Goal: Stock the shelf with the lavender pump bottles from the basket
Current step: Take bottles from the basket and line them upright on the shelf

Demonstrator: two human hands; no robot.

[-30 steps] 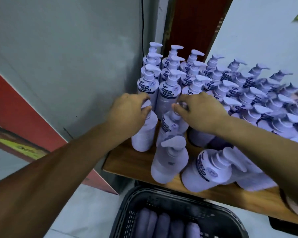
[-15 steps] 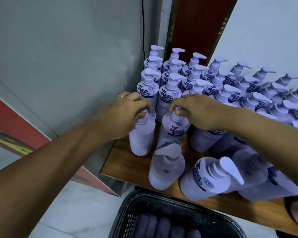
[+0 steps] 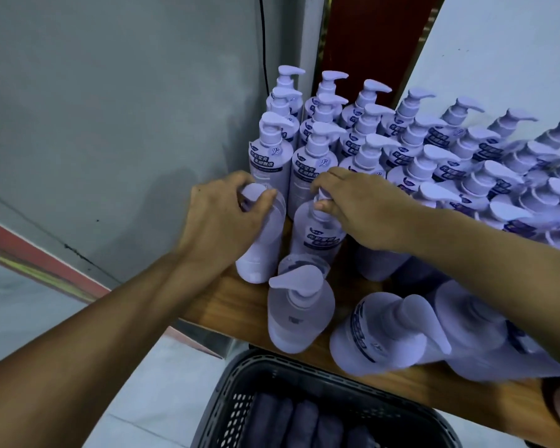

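Lavender pump bottles (image 3: 317, 156) stand in rows on the shelf (image 3: 227, 299). The left hand (image 3: 227, 221) grips one by its top and the right hand (image 3: 362, 208) pinches the next, whose label has now turned to the front. Facing seems nearly done. Free room is only the front edge above the basket (image 3: 240, 376), and the wall (image 3: 110, 124) is close on the left.

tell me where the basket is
Head view, bottom centre: the basket sits just below the shelf's front edge, with bottles lying in it.
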